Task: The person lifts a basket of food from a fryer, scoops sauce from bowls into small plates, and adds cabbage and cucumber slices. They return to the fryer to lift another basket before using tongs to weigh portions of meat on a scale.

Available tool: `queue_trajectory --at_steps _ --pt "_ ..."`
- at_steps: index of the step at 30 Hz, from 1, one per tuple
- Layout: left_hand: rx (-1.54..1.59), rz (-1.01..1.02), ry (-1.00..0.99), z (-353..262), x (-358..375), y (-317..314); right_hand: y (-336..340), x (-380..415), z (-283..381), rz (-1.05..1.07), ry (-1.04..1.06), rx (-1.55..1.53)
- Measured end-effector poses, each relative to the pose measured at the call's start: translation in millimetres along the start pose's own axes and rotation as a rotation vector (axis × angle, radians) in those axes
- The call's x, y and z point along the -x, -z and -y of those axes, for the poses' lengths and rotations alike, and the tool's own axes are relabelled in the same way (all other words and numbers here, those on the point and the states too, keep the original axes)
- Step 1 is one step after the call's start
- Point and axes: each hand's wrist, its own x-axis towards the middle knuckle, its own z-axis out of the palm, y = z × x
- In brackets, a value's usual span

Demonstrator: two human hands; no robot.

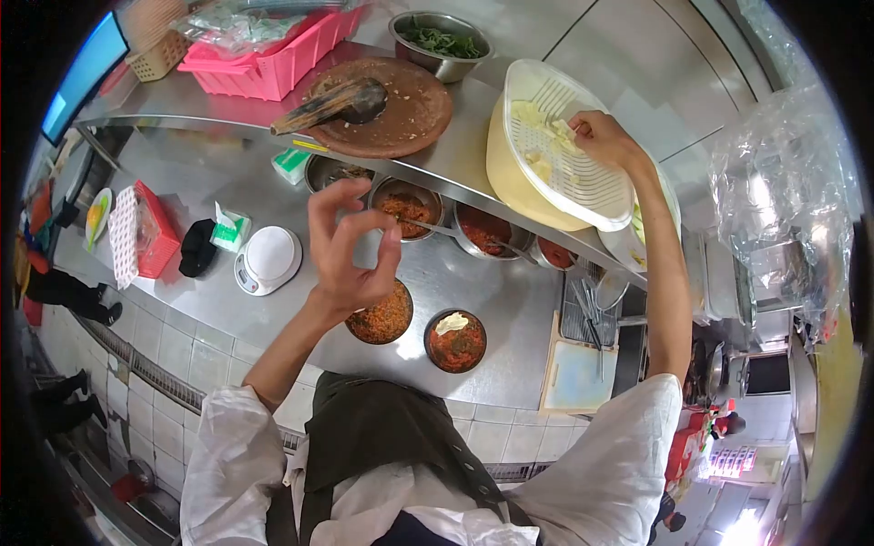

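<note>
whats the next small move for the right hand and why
Probably lift a small pinch of the pale pieces from the slotted white basket: the right hand is already inside, its fingertips at them.

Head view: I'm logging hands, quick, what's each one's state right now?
Left hand: open, fingers curled, nothing visible in it.
Right hand: at pale pieces in the white strainer; grip can't be told.

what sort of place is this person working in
Most likely a commercial kitchen, perhaps a restaurant's: there is a long steel counter, a white scale standing on it, and a large white strainer with pale food pieces on the shelf above.
</note>
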Motion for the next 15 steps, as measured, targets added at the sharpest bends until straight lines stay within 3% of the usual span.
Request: queue_trajectory --at_steps 4,7,10,11,15 --pt "0.126 0.006 0.023 -6 -28 -7 9 25 21 -0.219 0.100 -0.194" --pt "0.188 0.004 0.040 -6 -47 -12 12 39 38 -0.154 0.049 -0.379" --pt "0.289 0.076 0.117 -13 -59 -11 17 35 23 0.145 0.087 0.199" --pt "0.310 0.078 0.120 -16 -62 -13 18 31 26 0.218 -0.034 0.235" --pt "0.355 0.157 0.110 -32 -69 -26 5 19 56 0.033 0.008 0.136"
